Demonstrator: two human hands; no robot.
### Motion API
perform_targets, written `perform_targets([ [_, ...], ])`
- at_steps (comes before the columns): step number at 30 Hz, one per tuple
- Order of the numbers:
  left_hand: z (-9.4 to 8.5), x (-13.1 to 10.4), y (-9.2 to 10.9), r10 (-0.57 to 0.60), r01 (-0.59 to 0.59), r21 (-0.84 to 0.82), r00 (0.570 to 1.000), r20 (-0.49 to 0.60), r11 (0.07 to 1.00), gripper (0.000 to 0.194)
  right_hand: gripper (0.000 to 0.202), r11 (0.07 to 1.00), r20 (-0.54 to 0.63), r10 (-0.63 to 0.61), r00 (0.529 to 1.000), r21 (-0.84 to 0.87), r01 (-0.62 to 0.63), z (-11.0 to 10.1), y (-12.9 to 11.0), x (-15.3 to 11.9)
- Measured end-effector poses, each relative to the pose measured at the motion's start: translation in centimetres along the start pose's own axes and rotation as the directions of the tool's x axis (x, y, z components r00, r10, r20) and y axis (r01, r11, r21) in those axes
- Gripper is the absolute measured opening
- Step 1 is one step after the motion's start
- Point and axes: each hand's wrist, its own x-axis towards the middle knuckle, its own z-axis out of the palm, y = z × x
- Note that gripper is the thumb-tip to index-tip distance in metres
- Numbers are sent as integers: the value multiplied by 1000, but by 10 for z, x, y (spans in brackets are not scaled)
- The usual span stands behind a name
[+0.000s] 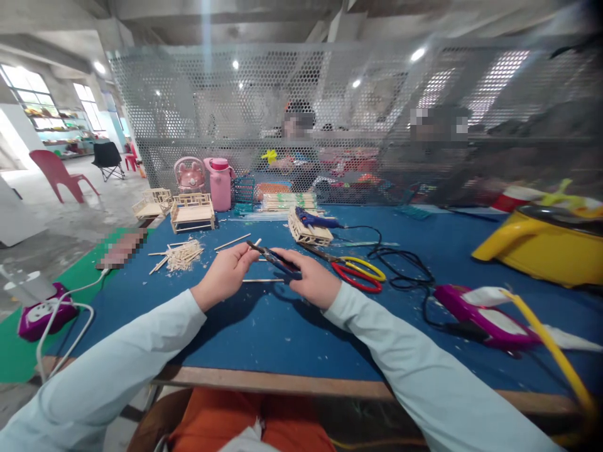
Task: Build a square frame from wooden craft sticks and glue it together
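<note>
Above the blue table top, my left hand (225, 275) pinches a thin wooden stick (256, 243) between thumb and fingers. My right hand (313, 277) is wrapped round the dark blue handles of cutting pliers (282, 263). The jaws of the pliers meet the stick at my left fingertips; whether they bite into it I cannot tell. Another stick (262, 280) lies on the table below my hands, and one more (232, 242) lies behind my left hand. Left of that is a pile of short cut sticks (184, 256).
Miniature wooden benches (192, 213) stand at the back left beside a pink bottle (219, 185). A blue glue gun (316, 220) rests on a wooden piece; scissors (360, 276) lie right of my hand. Cords run to a purple power strip (490, 317). A yellow pot (551, 245) stands right.
</note>
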Motion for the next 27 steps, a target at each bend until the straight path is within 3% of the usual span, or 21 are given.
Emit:
perform_targets([
  [5, 1, -2, 3, -5, 7, -43, 999, 41, 999, 26, 79, 945, 190, 5, 982, 320, -67, -9, 7, 1],
  [14, 3, -5, 2, -5, 20, -155, 995, 96, 988, 32, 83, 885, 272, 60, 960, 430, -177, -17, 9, -2],
  [20, 8, -5, 5, -105, 180, -428, 976, 193, 885, 36, 86, 890, 309, 70, 949, 409, -199, -18, 12, -3],
  [24, 9, -6, 4, -102, 190, -444, 971, 215, 876, 36, 83, 935, 247, 35, 968, 335, -119, -16, 12, -3],
  [27, 9, -6, 0, -75, 155, -394, 975, 212, 906, 34, 76, 986, 143, 0, 990, 165, -24, -14, 11, -2],
])
